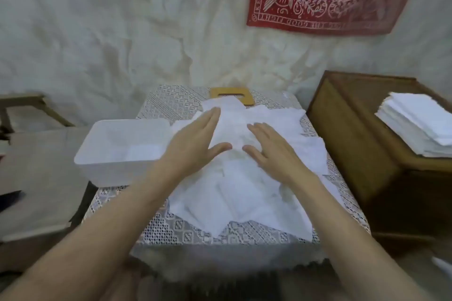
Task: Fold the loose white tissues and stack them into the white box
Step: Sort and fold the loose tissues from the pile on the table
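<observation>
Pressing flat on the heap of loose white tissues [239, 193] just right of the white box [122, 149]: left hand [195, 139] nearer the box, right hand [274, 154] farther from it, fingers straight, gripping nothing. Probably smoothing before a fold. Risks dragging several thin sheets along together, creasing the fold crooked, or tearing one under hard sideways pressure.

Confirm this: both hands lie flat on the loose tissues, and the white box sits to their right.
Wrong side: the head view shows the white box to their left. The rest stands: the left hand and right hand lie flat on the loose tissues.
</observation>
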{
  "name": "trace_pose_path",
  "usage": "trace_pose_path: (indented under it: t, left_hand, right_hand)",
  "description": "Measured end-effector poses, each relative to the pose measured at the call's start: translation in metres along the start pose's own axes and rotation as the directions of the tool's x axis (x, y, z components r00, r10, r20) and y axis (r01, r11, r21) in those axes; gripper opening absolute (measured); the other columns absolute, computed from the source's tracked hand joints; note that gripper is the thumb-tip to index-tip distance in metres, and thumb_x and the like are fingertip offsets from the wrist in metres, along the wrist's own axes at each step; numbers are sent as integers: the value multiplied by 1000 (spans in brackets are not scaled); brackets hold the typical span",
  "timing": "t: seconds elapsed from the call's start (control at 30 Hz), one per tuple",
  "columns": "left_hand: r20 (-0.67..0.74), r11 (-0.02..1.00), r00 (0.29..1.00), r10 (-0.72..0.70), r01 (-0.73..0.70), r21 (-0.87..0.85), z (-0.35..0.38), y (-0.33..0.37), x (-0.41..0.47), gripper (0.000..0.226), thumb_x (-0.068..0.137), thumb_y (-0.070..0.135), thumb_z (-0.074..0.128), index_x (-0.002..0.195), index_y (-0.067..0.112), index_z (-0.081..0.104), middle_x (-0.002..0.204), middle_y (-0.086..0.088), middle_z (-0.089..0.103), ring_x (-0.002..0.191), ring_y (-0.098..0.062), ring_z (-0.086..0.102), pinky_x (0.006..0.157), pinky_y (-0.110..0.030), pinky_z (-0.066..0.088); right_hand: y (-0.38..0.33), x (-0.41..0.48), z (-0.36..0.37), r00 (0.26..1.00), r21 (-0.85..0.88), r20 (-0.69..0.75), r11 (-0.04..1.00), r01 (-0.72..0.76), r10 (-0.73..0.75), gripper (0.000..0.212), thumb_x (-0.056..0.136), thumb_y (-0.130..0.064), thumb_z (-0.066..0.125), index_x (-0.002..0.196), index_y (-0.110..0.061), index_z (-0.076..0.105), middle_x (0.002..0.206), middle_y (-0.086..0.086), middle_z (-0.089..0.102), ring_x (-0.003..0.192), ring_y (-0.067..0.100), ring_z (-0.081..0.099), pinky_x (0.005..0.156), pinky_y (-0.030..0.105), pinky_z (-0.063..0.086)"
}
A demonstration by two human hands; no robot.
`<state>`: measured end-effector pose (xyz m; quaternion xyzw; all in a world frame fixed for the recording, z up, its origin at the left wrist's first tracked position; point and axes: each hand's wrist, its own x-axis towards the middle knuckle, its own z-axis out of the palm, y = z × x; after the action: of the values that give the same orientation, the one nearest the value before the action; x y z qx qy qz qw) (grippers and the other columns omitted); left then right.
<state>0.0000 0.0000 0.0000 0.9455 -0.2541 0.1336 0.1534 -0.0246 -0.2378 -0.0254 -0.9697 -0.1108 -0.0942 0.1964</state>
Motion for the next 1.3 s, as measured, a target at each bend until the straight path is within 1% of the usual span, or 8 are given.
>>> trace_pose_path:
  t: [0.2,0.57,0.7,0.83,1.07,1.17,1.23,1.3]
  left_hand:
    - [173,995,981,-94,99,-26,32,22,-38,80,106,55,41,166,17,6,174,3,8,158,-14,16,116,-36,34]
    - [213,989,968,-132,144,-42,72,9,-48,75,108,55,31,166,15,4,174,0,7,159,-16,9,125,-31,15]
    - [164,978,973,-162,181,-107,57,5,-51,66,109,49,34,165,18,16,167,0,31,153,-19,30,120,-38,33]
    - [5,956,970,-243,241,-170,46,-4,-60,46,111,31,39,154,18,46,136,-5,66,125,-27,58,100,-42,47]
    - [29,934,968,-247,247,-257,56,-10,-66,44,110,23,42,154,24,46,127,-1,72,116,-25,64,92,-34,47]
    - [7,930,976,-217,209,-302,57,-8,-63,40,109,36,42,146,29,55,126,5,72,115,-19,65,95,-38,51]
    - [18,922,976,-217,211,-324,57,-7,-58,40,107,43,45,144,31,58,125,12,71,113,-14,65,94,-35,50]
    - [30,929,977,-210,209,-305,57,-6,-54,42,105,44,51,145,31,56,123,14,69,109,-13,63,90,-32,47]
  right_hand:
    - [-1,-29,17,986,-62,136,994,-91,98,61,104,-46,49,157,-20,34,165,2,28,154,18,17,119,31,20]
    - [-2,-25,29,994,44,26,993,-109,107,45,109,-40,38,153,-29,44,159,-4,41,152,20,26,115,39,32]
    - [-23,-25,26,996,158,-55,985,-67,77,44,109,-42,35,152,-37,44,160,-3,41,154,20,21,119,35,24]
    - [-41,-42,34,1000,165,20,986,15,-19,41,109,-43,38,149,-40,48,161,-3,38,156,17,14,122,36,19]
    - [-35,-47,37,978,232,208,970,-64,15,36,99,-57,52,131,-46,64,166,-15,24,155,2,3,122,37,20]
    - [-29,-43,37,993,266,43,957,-115,107,31,100,-52,53,121,-40,72,159,-10,37,148,12,27,113,35,34]
    - [-25,-37,35,975,187,-110,967,-173,195,27,101,-44,55,119,-32,72,138,-4,53,125,18,52,92,31,40]
    - [-24,-32,33,940,171,-108,938,-303,324,31,100,-44,56,122,-25,65,116,-5,60,101,18,58,80,31,37]
